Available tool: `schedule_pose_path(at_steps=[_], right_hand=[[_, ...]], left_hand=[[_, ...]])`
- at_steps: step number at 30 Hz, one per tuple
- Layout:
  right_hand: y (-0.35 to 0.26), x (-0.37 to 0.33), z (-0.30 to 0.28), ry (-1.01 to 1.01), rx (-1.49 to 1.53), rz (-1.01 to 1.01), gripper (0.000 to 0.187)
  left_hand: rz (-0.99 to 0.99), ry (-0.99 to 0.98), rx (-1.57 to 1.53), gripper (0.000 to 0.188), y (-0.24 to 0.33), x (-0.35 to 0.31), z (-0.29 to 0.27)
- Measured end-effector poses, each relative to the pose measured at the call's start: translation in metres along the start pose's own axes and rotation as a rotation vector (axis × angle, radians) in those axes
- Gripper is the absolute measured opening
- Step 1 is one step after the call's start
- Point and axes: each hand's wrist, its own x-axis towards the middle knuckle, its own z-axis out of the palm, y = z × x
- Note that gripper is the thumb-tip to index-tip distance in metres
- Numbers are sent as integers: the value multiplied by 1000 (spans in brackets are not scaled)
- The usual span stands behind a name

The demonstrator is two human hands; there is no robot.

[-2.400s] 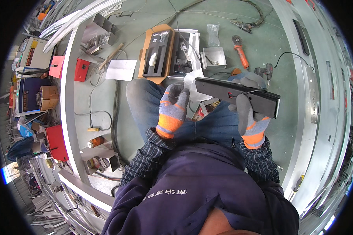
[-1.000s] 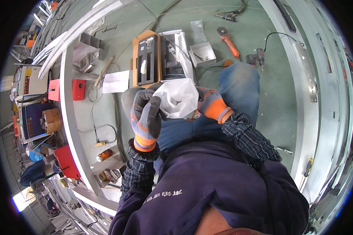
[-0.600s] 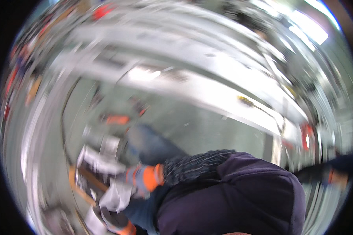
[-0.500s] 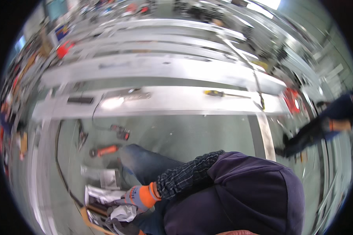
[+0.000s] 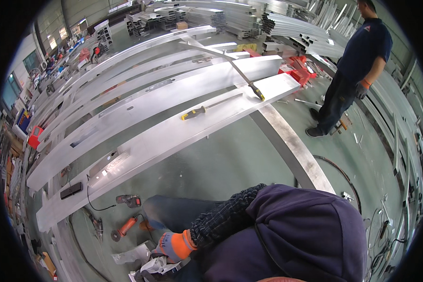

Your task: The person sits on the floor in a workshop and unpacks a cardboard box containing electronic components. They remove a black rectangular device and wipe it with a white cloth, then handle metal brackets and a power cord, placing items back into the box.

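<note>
- The right hand (image 5: 175, 246) touches crumpled white wrapping (image 5: 160, 266) low in view; the left hand (image 5: 146, 276) is mostly cut off, both grips impossible to tell
- The view has swung aside, so the work barely shows
- On the green floor (image 5: 197, 174): orange grinder (image 5: 126, 227), drill (image 5: 128, 200)
- Beyond: silver beams (image 5: 174, 134) bearing a yellow-handled screwdriver (image 5: 193, 113); a co-worker (image 5: 366, 49) standing

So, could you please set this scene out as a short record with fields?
Right hand: gloved, at white wrapping, grip unclear
Left hand: barely visible at lower edge
Floor: drill, orange grinder
Metal beam: yellow-and-black screwdriver, black bar
Other person: standing, upper right
</note>
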Motion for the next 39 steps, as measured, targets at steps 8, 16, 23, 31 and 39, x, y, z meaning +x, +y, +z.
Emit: schedule_pose_path(at_steps=[8, 16, 23, 31, 39], right_hand=[[19, -15, 8, 57, 125, -82, 69], [14, -35, -16, 174, -30, -103, 65], [-23, -55, -43, 66, 32, -293, 36], [9, -29, -38, -344, -278, 136, 30], [43, -14, -53, -111, -333, 280, 26]], left_hand=[[-10, -31, -42, 58, 8, 3, 11], [-35, -59, -58, 61, 7, 2, 13], [-81, -90, -74, 63, 4, -4, 9], [-209, -157, -232, 55, 1, -25, 45], [-11, -109, -287, 32, 59, 0, 66]])
